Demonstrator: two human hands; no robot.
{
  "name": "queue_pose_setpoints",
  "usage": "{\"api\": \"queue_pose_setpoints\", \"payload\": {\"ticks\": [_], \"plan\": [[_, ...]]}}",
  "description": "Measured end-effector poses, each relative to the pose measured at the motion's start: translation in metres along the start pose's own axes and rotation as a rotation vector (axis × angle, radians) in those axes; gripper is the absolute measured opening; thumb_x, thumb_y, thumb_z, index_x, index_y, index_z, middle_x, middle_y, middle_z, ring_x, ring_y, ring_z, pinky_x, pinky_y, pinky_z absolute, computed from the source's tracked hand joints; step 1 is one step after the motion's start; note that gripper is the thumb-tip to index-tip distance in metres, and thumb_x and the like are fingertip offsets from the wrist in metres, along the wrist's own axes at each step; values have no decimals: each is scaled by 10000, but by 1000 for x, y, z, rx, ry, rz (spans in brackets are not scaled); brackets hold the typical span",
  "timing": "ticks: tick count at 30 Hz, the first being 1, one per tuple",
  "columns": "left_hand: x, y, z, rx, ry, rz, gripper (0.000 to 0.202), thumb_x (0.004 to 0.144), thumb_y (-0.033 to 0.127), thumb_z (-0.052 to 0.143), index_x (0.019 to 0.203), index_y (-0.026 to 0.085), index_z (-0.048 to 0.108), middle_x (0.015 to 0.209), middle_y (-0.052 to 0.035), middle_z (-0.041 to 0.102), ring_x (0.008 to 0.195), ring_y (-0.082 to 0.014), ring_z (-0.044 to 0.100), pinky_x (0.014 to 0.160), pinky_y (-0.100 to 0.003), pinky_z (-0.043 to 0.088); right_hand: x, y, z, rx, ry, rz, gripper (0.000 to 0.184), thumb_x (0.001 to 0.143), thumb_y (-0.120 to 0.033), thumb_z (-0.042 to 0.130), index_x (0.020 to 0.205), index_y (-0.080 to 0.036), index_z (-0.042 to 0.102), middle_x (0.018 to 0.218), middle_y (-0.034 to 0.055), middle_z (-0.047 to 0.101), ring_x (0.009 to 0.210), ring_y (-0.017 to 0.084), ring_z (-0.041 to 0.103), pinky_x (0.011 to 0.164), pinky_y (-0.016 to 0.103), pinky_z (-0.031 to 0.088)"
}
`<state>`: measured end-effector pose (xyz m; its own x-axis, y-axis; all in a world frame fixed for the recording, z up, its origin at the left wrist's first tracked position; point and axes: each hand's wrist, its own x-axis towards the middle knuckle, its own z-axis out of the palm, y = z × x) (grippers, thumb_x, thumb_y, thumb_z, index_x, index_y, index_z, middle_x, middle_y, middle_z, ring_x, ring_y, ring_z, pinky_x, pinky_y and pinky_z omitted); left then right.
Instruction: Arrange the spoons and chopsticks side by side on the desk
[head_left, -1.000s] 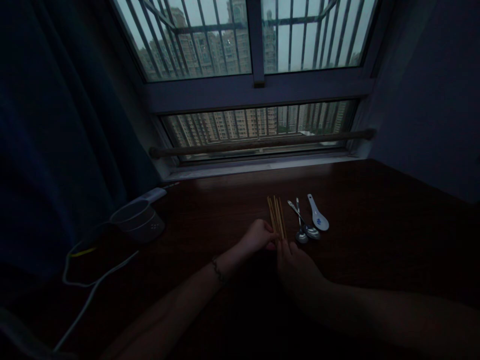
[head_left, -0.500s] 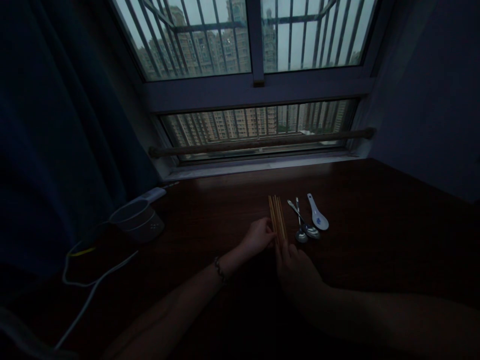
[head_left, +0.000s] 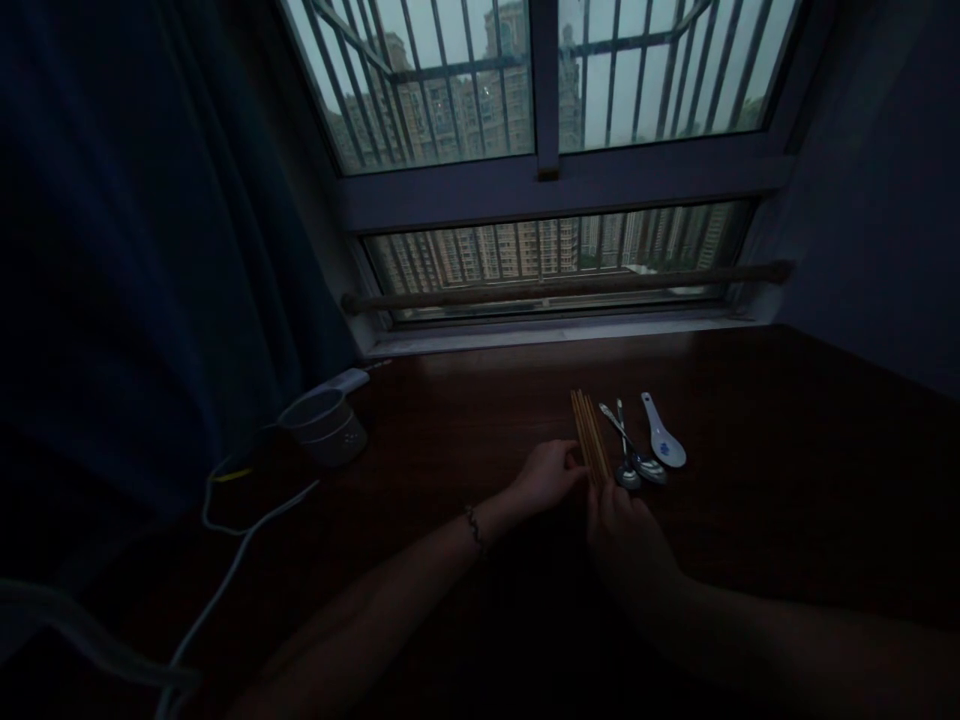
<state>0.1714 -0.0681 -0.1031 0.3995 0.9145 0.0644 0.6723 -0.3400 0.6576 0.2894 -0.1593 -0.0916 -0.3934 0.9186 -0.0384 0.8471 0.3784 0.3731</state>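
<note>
A bundle of wooden chopsticks (head_left: 589, 446) lies flat on the dark worktop (head_left: 787, 440), its long axis running away from the person toward the window (head_left: 547, 160), near ends at the hands. The left hand (head_left: 546, 478) touches the bundle's near left side, fingers curled loosely against the sticks. The right hand (head_left: 626, 530) lies at the near ends, fingers extended toward them; whether either hand truly grips cannot be told in the dimness. Just right lie two metal spoons (head_left: 634, 462) and a white ceramic spoon (head_left: 663, 442). Well left stands a perforated plastic cup (head_left: 324, 426) by a white cable (head_left: 247, 530).
</note>
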Motion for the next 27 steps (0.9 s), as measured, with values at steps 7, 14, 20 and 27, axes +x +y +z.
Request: {"api": "queue_pose_setpoints", "payload": {"ticks": [7, 14, 20, 27], "plan": [[-44, -27, -86, 162, 558, -20, 410, 848, 316, 495, 1215, 135, 508, 1077, -103, 563, 979, -188, 509, 903, -319, 402, -17, -15, 15, 83, 587, -202, 440, 702, 25, 416, 1070, 6, 656, 1082, 275, 586, 870, 336, 612, 650, 409, 524], [-115, -123, -170, 619, 1312, -179, 777, 761, 415, 624, 1344, 29, 287, 1381, -215, 305, 1327, -289, 240, 1139, -433, 183, -39, -52, 6, 378, 686, -725, 290, 877, -232, 452, 1083, -96, 605, 1195, 164, 566, 951, 234, 562, 784, 323, 483], [-122, -168, -181, 390, 1326, -432, 1070, 654, 469, 719, 1402, 17, 103, 1456, -240, 184, 1370, -344, 168, 1156, -441, 160, -30, -42, -27, 378, 575, -817, 290, 894, -180, 449, 1170, -130, 520, 1238, 153, 526, 969, 205, 539, 800, 311, 460], [-118, -192, -184, 175, 1264, -574, 1150, 561, 431, 793, 1398, 51, 103, 1385, -228, 349, 1267, -363, 389, 1061, -481, 352, -37, -48, 2, 386, 571, -1116, 244, 960, -249, 393, 1124, -140, 537, 1257, 78, 511, 933, 161, 514, 701, 262, 464]]}}
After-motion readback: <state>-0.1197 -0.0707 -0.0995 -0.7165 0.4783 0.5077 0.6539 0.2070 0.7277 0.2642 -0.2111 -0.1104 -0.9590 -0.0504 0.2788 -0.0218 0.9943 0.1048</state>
